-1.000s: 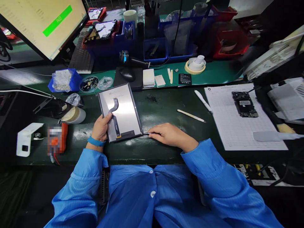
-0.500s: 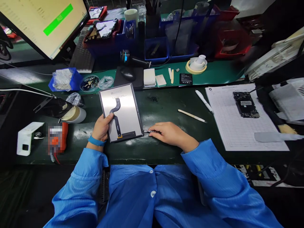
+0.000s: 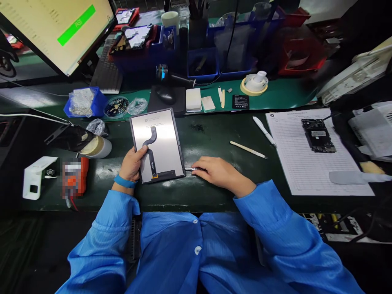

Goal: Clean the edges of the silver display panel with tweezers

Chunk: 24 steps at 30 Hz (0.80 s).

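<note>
The scuffed dark bench spans the foreground. On the right hand, thumb and fingertips pinch shut around a slim metal tool, its tip by the lower right corner of the display panel, contact unclear. The left hand clasps the panel's left edge, thumb on top. Farther off, a green ledge carries a mouse; behind stand blue bins and a lit monitor.

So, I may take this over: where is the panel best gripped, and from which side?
Probably by the left edge, coming from the left as the left grip does. The panel is thin and flat, suiting a pinch; a metal tool sits at its lower right, and the ribbon on its face is best left unpressed.
</note>
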Tool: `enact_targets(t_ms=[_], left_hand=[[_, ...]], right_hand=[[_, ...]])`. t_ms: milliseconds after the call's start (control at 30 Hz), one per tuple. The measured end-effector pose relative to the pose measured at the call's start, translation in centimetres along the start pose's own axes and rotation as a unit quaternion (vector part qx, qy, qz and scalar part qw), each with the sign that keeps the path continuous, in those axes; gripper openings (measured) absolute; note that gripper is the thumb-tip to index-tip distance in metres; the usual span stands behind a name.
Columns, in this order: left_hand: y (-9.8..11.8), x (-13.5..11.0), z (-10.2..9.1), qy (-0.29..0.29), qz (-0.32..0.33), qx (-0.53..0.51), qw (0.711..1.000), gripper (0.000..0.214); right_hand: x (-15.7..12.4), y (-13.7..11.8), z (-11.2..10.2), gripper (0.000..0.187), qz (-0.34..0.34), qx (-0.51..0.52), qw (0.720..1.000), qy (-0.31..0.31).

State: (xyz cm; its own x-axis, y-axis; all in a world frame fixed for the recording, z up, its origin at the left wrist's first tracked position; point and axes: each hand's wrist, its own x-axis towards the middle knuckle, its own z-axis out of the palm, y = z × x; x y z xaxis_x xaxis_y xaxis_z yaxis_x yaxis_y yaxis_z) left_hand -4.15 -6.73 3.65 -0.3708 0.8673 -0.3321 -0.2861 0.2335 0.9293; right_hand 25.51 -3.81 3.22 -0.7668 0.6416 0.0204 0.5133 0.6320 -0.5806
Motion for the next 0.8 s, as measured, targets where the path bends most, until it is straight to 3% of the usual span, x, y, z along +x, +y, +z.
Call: enact_targets(t_ms=[133,267,400,633,800], left_hand=[[0.1,0.1,0.1,-0.004,-0.001,-0.011,1.0,0.046],[0.0,0.1,0.0,0.002,0.003,-0.007,1.0,0.042],[0.0,-0.1,-0.2,-0.002,-0.008,0.003,1.0,0.044],[0.0,0.3,0.0,-0.021,-0.029,-0.053,0.998,0.042],[1.4,-1.8,0.9,0.009,-0.058,-0.064,0.996,0.034]], right_hand=[[0.0,0.0,0.0,0.026,0.002,-0.024,1.0,0.001],[-0.1,-0.1,0.0,0.023,0.015,0.02,1.0,0.008],[-0.2,-0.2,0.1,0.02,-0.01,0.015,1.0,0.014],[0.0,0.5,0.2,0.026,-0.019,0.02,0.999,0.027],[-1.4,0.5,2.2,0.021,-0.063,0.047,0.995,0.061]])
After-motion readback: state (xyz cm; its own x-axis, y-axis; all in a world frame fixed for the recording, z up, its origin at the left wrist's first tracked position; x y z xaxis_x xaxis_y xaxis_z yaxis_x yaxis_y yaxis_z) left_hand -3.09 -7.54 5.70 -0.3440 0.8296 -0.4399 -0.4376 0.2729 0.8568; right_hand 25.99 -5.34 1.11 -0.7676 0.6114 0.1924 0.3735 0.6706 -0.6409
